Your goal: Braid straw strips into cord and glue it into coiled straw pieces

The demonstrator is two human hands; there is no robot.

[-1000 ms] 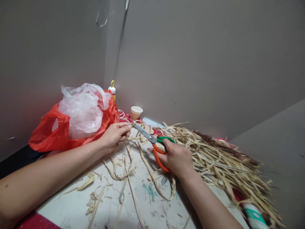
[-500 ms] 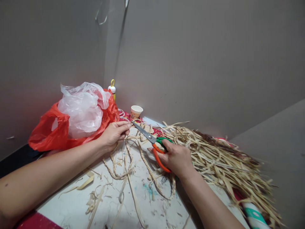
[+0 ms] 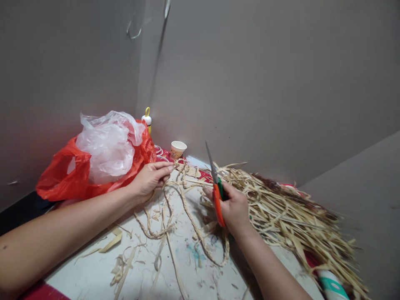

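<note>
My left hand (image 3: 153, 178) pinches a braided straw cord near its end, thumb against the fingers. The pale braided cord (image 3: 190, 213) trails in loops over the white tabletop (image 3: 146, 275). In my right hand (image 3: 234, 209) is a pair of scissors (image 3: 218, 189) with orange and green handles. Their blades point up and away and look closed, standing apart from the cord. Right of that hand lies a big heap of dry straw strands (image 3: 287, 208).
A red plastic bag (image 3: 64, 171) with a crumpled clear bag (image 3: 108, 146) stands at the left. Behind are a paper cup (image 3: 178, 149) and a yellow-and-white bottle (image 3: 146, 120). A white-and-green roll-shaped thing (image 3: 333, 285) lies at lower right. Grey walls enclose the table.
The scissors have moved right, away from my left fingertips, and their blades have swung from pointing left to pointing upward. My left hand keeps its pinch almost in place.
</note>
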